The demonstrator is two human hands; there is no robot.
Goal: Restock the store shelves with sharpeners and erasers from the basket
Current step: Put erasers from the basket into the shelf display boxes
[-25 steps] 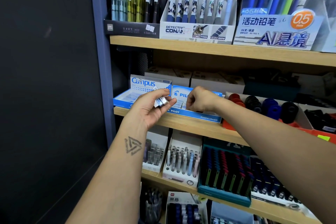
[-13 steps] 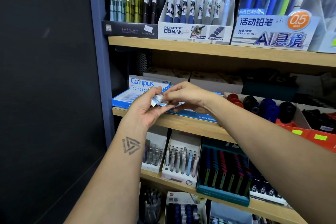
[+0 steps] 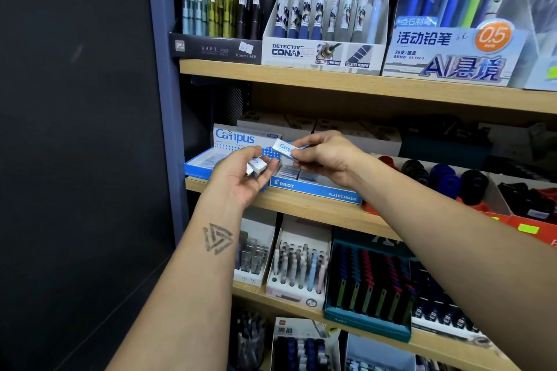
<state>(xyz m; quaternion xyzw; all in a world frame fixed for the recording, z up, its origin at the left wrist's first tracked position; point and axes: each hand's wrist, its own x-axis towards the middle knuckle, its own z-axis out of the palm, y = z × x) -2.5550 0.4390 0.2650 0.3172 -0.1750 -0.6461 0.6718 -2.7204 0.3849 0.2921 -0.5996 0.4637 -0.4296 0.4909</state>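
A dark wall panel (image 3: 75, 129) filled the far left, bounded by the blue upright (image 3: 164, 99) of the shelving. Just right of it, the left hand (image 3: 241, 178) was raised palm-up in front of the middle shelf (image 3: 301, 205), its fingers curled round a small stack of wrapped erasers (image 3: 256, 165); a triangular tattoo (image 3: 217, 238) marked that forearm. Behind the hand stood the Campus display box (image 3: 238, 138), open toward the front, at the left end of the middle shelf. A little to the right and slightly higher, the right hand (image 3: 328, 156) pinched a single Campus eraser (image 3: 284, 148) between thumb and fingertips, holding it in the air just above the Pilot eraser box (image 3: 316, 190), close to the left hand's stack but apart from it. That Pilot box sat beside the Campus box and held rows of erasers. Further right on the same shelf lay a tray of round sharpeners (image 3: 446, 178) in red, black and blue. On the top shelf (image 3: 361, 84) mechanical pencil displays (image 3: 322, 9) stood upright.
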